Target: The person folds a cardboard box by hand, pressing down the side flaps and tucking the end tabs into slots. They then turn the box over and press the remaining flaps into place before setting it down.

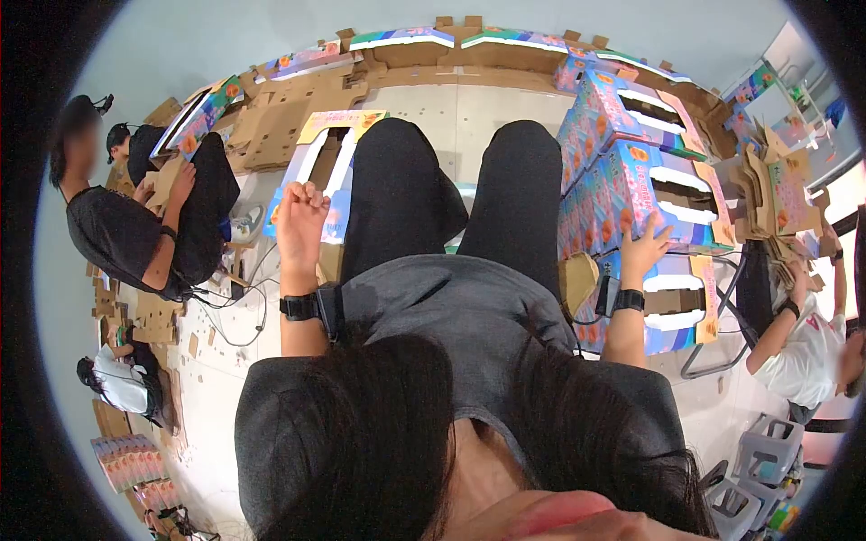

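Over the near end of a blue and yellow printed carton [311, 171] at the left, my left hand [303, 216] is raised with its fingers curled inward; nothing shows in it. My right hand [644, 245] has its fingers spread against the side of the stacked printed cartons [631, 185] on the right, beside another carton [672, 293] lower in the stack. White-edged cutouts show in these cartons. Both wrists wear black straps with small dark devices.
Flat brown cardboard [280, 122] lies beyond the left carton. Co-workers sit at the left and right, some handling cardboard. A metal chair frame [722, 347] and grey plastic stools [767, 451] stand at the right. Cables [257, 316] and scraps lie on the left floor.
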Demonstrator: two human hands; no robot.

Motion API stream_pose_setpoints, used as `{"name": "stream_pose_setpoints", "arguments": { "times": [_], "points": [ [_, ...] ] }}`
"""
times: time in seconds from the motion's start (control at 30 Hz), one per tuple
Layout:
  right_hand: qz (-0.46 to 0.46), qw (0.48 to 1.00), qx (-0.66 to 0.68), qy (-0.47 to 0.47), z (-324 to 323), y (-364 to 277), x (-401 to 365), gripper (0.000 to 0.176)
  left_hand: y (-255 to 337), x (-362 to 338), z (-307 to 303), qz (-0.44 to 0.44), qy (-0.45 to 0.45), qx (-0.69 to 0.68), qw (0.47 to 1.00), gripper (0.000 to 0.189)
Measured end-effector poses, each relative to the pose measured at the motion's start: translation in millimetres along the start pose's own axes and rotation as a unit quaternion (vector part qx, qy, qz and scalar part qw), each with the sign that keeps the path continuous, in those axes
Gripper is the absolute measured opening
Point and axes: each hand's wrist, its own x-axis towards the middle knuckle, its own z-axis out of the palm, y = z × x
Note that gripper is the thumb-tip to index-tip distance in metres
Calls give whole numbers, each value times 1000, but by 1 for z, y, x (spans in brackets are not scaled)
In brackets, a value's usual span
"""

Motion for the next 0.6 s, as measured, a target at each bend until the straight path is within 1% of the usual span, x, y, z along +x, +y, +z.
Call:
{"name": "stream_pose_setpoints", "arguments": {
  "times": [0.1, 0.3, 0.4, 0.6],
  "points": [
    [1, 1000, 11, -2, 0, -3, 0, 76, 3, 0, -1, 14, -3, -24, 1000, 25],
    [3, 999, 30, -23, 2, -3, 6, 76, 3, -2, -8, 17, 3, -27, 999, 25],
    [0, 999, 32, -29, 1, -4, 5, 76, 2, -3, -8, 9, 11, -17, 1000, 24],
    [-6, 999, 27, -33, 1, -4, 6, 75, -3, -3, -16, -2, -4, -38, 999, 21]
  ]
}}
